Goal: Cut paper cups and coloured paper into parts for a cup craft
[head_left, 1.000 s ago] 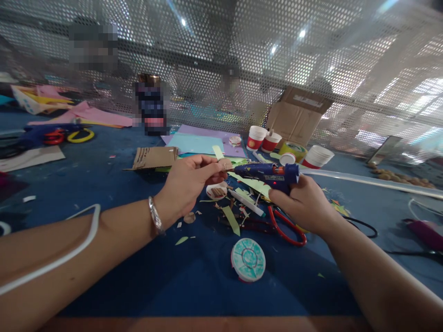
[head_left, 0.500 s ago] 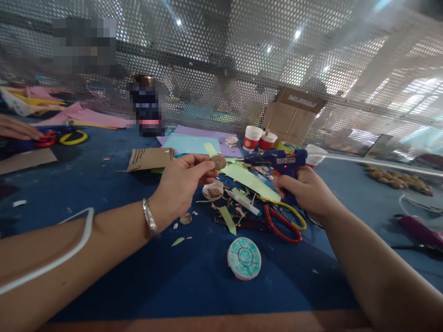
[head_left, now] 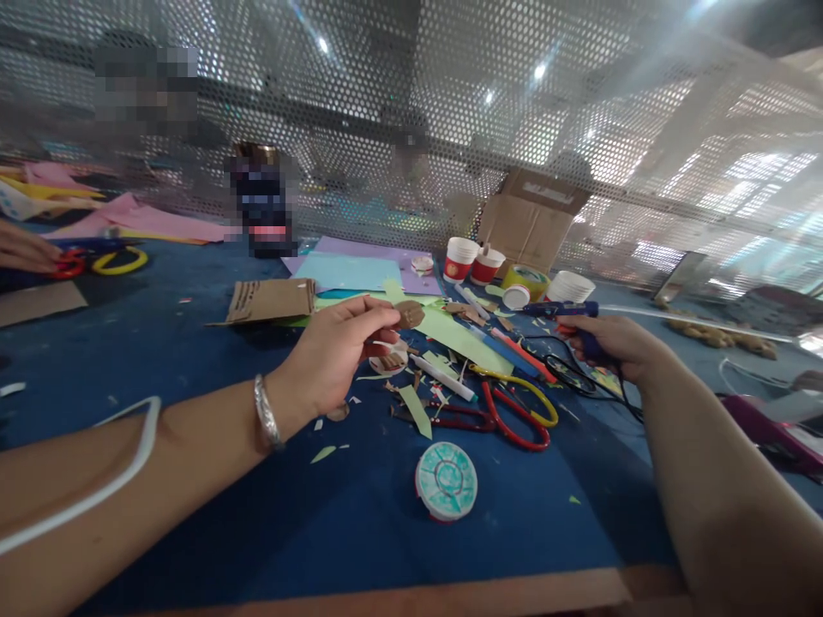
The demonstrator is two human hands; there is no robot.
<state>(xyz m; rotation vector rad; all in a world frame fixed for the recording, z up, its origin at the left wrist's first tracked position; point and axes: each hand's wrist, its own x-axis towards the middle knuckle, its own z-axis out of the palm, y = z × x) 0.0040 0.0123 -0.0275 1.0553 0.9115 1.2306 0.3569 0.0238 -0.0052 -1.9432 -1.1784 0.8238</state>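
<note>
The left hand (head_left: 340, 347) pinches a small cardboard disc (head_left: 410, 315) between thumb and fingers, above the middle of the worktop (head_left: 270, 514). The right hand (head_left: 621, 343) is wrapped around the handle of a blue glue gun (head_left: 559, 309), farther toward the right edge; its nozzle points left, well apart from the disc. A clear glue stick (head_left: 694, 322) extends from the gun's rear. A round green-and-white piece (head_left: 447, 482) lies near the front edge, with scissors (head_left: 494, 416) just behind it. Paper cups (head_left: 459, 267) stand toward the far edge. A co-worker's hand (head_left: 24, 248) shows toward the left edge.
</note>
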